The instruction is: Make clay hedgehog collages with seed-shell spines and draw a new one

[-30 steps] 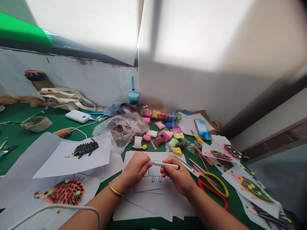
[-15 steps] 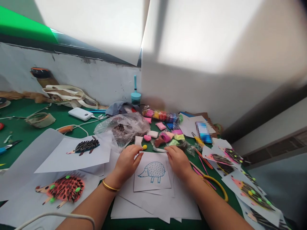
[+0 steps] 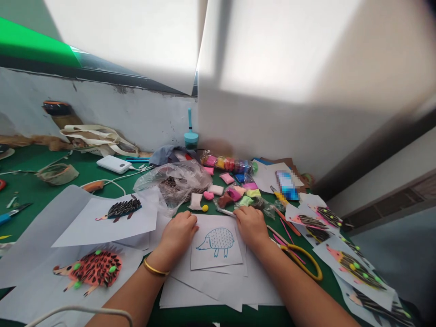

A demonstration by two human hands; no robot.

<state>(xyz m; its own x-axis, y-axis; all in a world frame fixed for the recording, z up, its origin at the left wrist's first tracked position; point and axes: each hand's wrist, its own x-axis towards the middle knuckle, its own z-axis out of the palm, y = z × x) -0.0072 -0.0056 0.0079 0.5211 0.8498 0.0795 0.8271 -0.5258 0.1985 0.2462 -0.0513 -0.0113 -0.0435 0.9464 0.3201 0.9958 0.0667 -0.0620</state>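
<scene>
A small white sheet with a blue hedgehog drawing (image 3: pixel 220 241) lies on a stack of larger white papers (image 3: pixel 211 290). My left hand (image 3: pixel 180 230) rests at the upper left edge of the drawing, its fingers curled together; whether they pinch anything is hidden. At the upper right edge is my right hand (image 3: pixel 251 225), fingers bent and close together beside a thin white stick-like item (image 3: pixel 225 211); what is under the fingertips cannot be made out. A small yellow ball (image 3: pixel 205 208) sits just behind the drawing, next to a white clay packet (image 3: pixel 195 201).
Hedgehog pictures with seeds lie left (image 3: pixel 124 208) and right (image 3: pixel 354 268). Behind are a plastic bag of seeds (image 3: pixel 173 184), colored clay packets (image 3: pixel 235 194) and a white power bank (image 3: pixel 114 164). Yellow-handled scissors (image 3: pixel 318 268) lie right; a white cable (image 3: pixel 81 309) crosses the lower left.
My left hand has lowered onto the paper's edge, and its thumb and fingers have drawn together. My right hand stays at the opposite edge, its fingers more curled. The view has shifted slightly.
</scene>
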